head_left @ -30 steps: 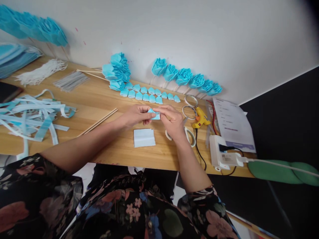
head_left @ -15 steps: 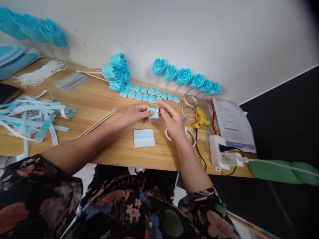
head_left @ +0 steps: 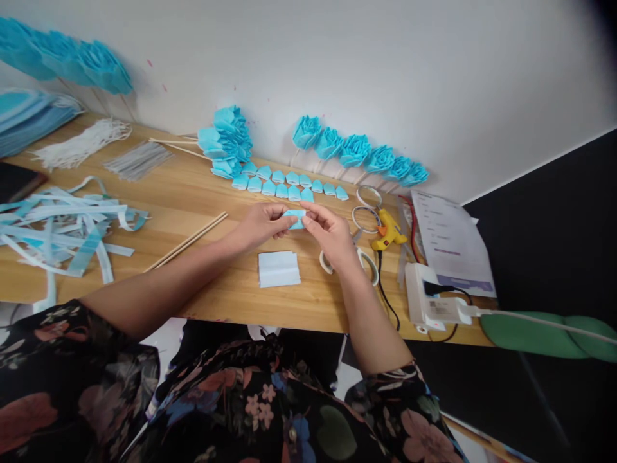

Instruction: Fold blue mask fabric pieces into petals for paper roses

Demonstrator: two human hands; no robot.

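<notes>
A small light-blue piece of mask fabric (head_left: pixel 295 218) is pinched between both hands above the table. My left hand (head_left: pixel 263 226) closes on its left end with the thumb on top. My right hand (head_left: pixel 330 233) grips the right end between thumb and fingers. Below them lies a stack of pale-blue fabric squares (head_left: pixel 278 269). Just beyond the hands, folded blue petals (head_left: pixel 281 189) run in two rows. White-handled scissors (head_left: pixel 369 265) lie partly under my right wrist.
Blue fabric roses on sticks (head_left: pixel 355 150) lean against the wall. A yellow glue gun (head_left: pixel 389 230), tape rolls (head_left: pixel 366 218) and a white power strip (head_left: pixel 420 296) sit at right. Wooden sticks (head_left: pixel 187 240), cut strips (head_left: pixel 87 225) and stacked masks (head_left: pixel 33 119) lie at left.
My right thumb and fingers have come in over the fabric's right edge and now pinch it, covering more of the piece. My left hand keeps its hold.
</notes>
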